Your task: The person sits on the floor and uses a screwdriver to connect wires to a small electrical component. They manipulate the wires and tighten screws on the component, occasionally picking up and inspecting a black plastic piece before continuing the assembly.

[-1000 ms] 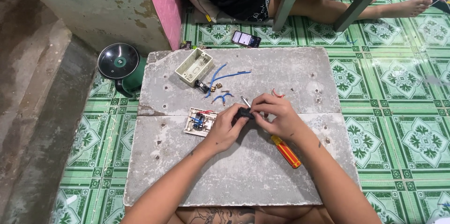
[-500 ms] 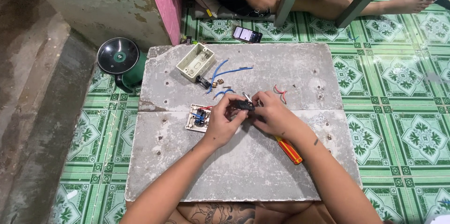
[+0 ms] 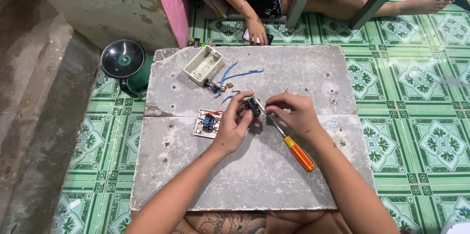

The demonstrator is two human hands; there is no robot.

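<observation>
Head-camera view is showing both hands meeting over the middle of the grey slab [image 3: 293, 175]. The left hand [image 3: 235, 123] is curling its fingers around a small black component [image 3: 253, 106], pinching it from the left side, while the right hand [image 3: 293, 112] is closing on the metal shaft of an orange-handled screwdriver [image 3: 289, 141] near its tip. The tool's long axis is running diagonally, tip up and to the left at the component, handle trailing down and to the right over the slab; the component is lying between the two hands, nearer the left fingers. Just left of the left hand a white switch plate [image 3: 207, 123] with red and blue wiring is lying face down, and beyond it blue wire pieces [image 3: 235, 76] and a cream junction box [image 3: 203, 65] are resting near the far edge, with a dark green fan [image 3: 126, 62] on the tiled floor beside the slab. Compared with half a second ago, the hands are sitting in much the same spot, while another person's hand [image 3: 255, 30] beyond the slab is now reaching down to a phone on the floor.
</observation>
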